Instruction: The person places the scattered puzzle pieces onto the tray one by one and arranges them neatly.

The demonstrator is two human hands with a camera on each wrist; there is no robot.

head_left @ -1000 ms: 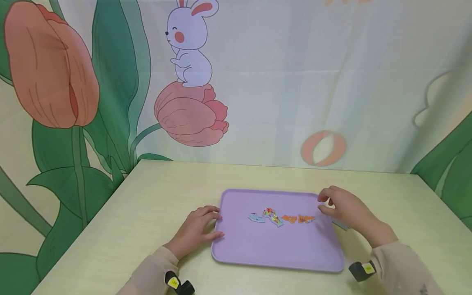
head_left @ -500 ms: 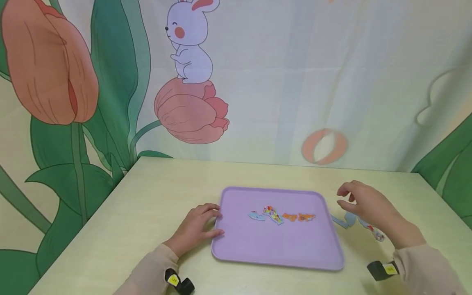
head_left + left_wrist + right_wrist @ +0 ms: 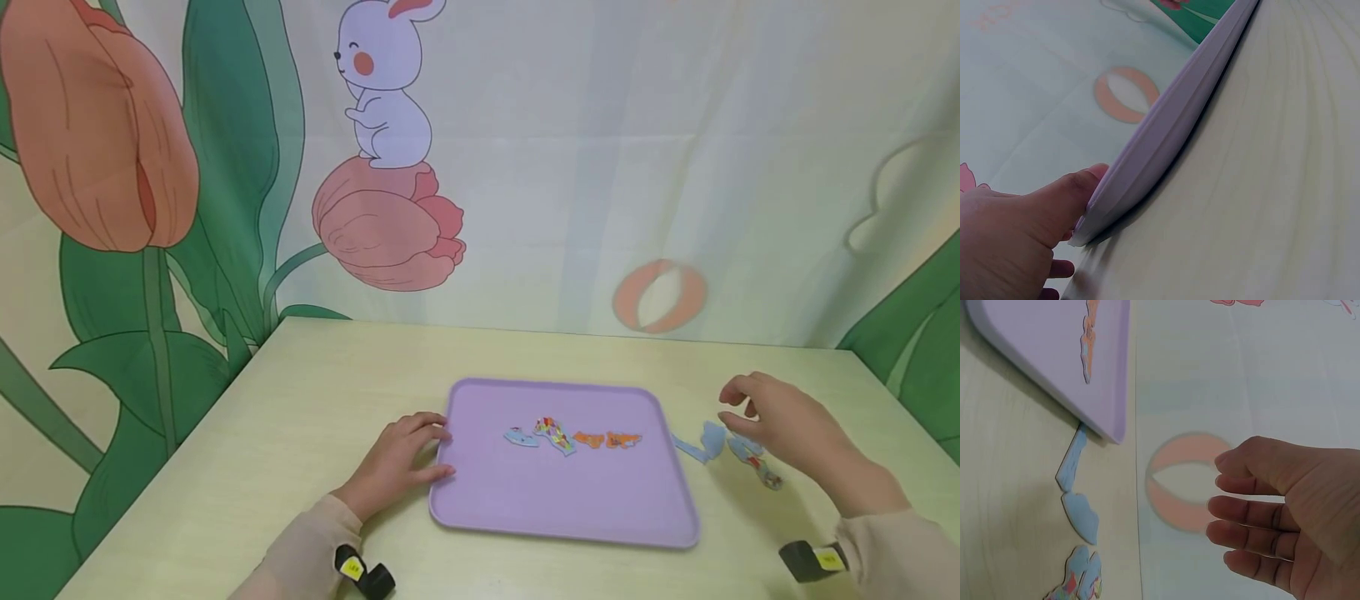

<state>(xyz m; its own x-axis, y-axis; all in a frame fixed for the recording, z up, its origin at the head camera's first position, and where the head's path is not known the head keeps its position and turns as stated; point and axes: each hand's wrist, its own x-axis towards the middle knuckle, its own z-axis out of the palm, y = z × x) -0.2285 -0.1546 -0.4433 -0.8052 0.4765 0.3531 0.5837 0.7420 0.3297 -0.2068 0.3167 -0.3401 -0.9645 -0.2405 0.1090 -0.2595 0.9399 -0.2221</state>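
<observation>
A lilac tray (image 3: 562, 508) lies on the table. My left hand (image 3: 397, 458) rests at its left edge, thumb and fingertips touching the rim; the left wrist view shows the thumb (image 3: 1082, 187) against it. Across the tray's middle runs a row of flat, irregular pieces like jigsaw pieces: a light blue one (image 3: 521, 438), a multicoloured one (image 3: 555, 436) and two orange ones (image 3: 589, 440). My right hand (image 3: 787, 425) hovers right of the tray, fingers loosely bent, nothing between them. Below it lie more pieces, including a plain blue one (image 3: 1081, 517) and a multicoloured one (image 3: 768, 475).
A narrow blue piece (image 3: 1071, 462) lies against the tray's right edge. The pale wooden table (image 3: 352, 367) ends at a printed curtain (image 3: 525, 208) behind. Black wrist cameras sit on both sleeves, the right one (image 3: 810, 560) just above the tabletop.
My right hand has moved right, from above the tray's right rim to above the loose pieces on the table, uncovering several of them. The left hand and tray pieces stay put.
</observation>
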